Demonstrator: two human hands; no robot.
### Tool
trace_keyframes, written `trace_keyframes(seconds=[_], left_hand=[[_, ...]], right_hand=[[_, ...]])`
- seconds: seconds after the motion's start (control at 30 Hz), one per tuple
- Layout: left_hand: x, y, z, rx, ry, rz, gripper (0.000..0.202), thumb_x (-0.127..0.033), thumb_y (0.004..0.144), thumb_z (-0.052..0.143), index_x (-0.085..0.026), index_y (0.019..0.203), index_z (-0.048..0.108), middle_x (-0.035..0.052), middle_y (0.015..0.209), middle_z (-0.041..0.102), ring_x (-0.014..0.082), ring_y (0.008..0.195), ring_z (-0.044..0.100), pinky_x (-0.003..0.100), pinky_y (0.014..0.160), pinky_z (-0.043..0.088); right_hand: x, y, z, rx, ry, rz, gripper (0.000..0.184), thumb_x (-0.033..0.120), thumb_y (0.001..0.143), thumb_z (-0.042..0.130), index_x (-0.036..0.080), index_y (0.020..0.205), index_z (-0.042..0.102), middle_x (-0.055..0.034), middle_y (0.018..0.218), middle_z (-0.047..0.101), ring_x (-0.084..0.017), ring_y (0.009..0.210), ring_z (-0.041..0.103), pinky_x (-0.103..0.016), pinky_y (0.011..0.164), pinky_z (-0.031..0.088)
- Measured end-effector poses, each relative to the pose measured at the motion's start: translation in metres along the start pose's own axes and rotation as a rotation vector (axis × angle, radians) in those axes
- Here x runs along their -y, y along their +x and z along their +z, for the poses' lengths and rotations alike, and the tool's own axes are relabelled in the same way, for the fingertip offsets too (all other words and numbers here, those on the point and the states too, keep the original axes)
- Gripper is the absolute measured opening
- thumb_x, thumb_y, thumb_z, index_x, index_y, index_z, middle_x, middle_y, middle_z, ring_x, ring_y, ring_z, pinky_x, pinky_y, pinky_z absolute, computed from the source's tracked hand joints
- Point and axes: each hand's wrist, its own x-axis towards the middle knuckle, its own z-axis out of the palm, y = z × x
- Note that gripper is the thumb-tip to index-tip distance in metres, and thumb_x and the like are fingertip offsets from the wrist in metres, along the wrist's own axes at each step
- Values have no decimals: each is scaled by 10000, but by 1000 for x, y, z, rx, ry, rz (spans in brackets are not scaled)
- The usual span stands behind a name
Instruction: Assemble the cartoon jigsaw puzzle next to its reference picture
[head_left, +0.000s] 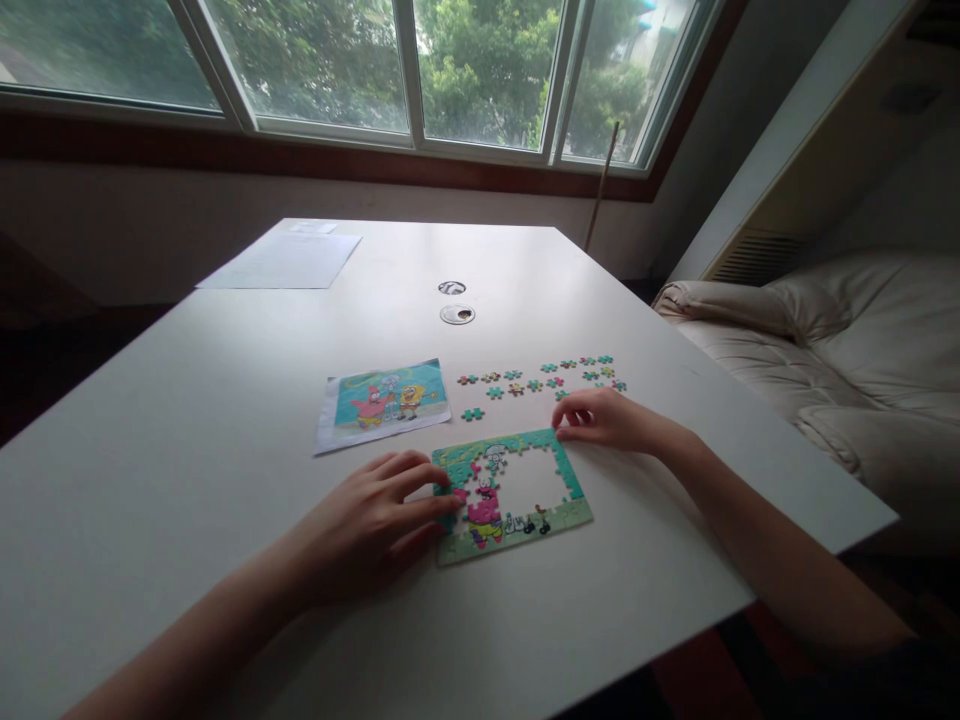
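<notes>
Your puzzle (484, 515) lies flat on the near part of the table (450, 640), part filled, with a wide gap right of its middle. Your left hand (394, 490) reaches over its left edge, fingers bent and slightly apart; you can't tell whether they grip a piece. Your right hand (607, 418) is at its far right corner, thumb and forefinger close together, their hold unclear. Loose pieces (535, 385) lie beyond the puzzle, right of the printed picture (386, 400).
</notes>
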Motion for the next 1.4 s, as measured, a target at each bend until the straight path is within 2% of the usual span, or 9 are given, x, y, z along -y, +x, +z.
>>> trace_keyframes(seconds=[0.17, 0.3, 0.43, 0.57, 0.67, 0.77, 0.9, 1.1, 1.4], left_hand=[[-1, 0, 0, 14, -16, -15, 269, -196, 890, 491, -271, 1117, 616, 62, 1020, 637, 206, 932, 569, 356, 792, 500], [0, -1, -1, 24, -2, -27, 291, -208, 877, 505, -263, 1145, 602, 66, 1038, 638, 215, 950, 570, 371, 812, 500], [0, -1, -1, 25, 0, -33, 290, -220, 866, 523, -259, 1142, 603, 66, 1040, 637, 219, 954, 572, 380, 826, 496], [-1, 0, -1, 22, -2, -35, 291, -213, 868, 516, -258, 1143, 601, 65, 1041, 639, 219, 958, 575, 381, 830, 496], [-1, -1, -1, 20, 2, -37, 289, -214, 865, 516, -258, 1137, 605, 65, 1040, 639, 218, 958, 577, 381, 835, 496], [-1, -2, 0, 25, 5, -37, 285, -212, 865, 516, -250, 1133, 607, 69, 1041, 638, 218, 960, 576, 381, 839, 496], [-1, -2, 0, 17, 14, -33, 275, -215, 867, 517, -243, 1124, 612, 70, 1032, 640, 218, 956, 576, 379, 836, 499], [-1, -1, -1, 22, 10, -29, 281, -215, 868, 514, -244, 1132, 606, 74, 1037, 639, 218, 962, 575, 376, 837, 498], [0, -1, 0, 6, -2, -33, 288, -213, 852, 531, -257, 1125, 613, 65, 1022, 644, 217, 951, 580, 374, 832, 500]], right_hand=[[1, 0, -3, -5, -25, -9, 137, 270, 812, 593, 160, 847, 667, -5, 667, 595, -94, 586, 514, -202, 572, 394], [-15, -4, -11, -127, -67, 6, 181, 300, 835, 548, 166, 836, 670, -24, 715, 639, -110, 611, 532, -221, 599, 409], [-44, -9, -24, -272, -162, 113, 203, 317, 824, 536, 177, 840, 681, -27, 721, 658, -124, 598, 522, -242, 610, 412], [-66, -19, -39, -322, -251, 272, 220, 331, 803, 542, 182, 847, 698, -27, 708, 655, -137, 595, 527, -251, 603, 401], [-75, -28, -50, -322, -281, 402, 228, 326, 785, 552, 186, 865, 712, -29, 669, 647, -148, 593, 532, -260, 593, 395], [-81, -35, -56, -299, -246, 465, 214, 315, 756, 572, 191, 856, 715, -38, 744, 683, -157, 635, 554, -267, 621, 411], [-86, -38, -56, -227, -159, 479, 259, 367, 717, 618, 209, 899, 714, -32, 822, 697, -157, 663, 563, -269, 646, 434], [-88, -34, -52, -175, -80, 475, 322, 422, 678, 653, 202, 905, 713, -25, 769, 670, -147, 657, 564, -260, 642, 445], [-88, -36, -51, -148, 80, 472, 263, 407, 645, 687, 171, 724, 600, -11, 692, 624, -133, 612, 542, -246, 567, 416]])
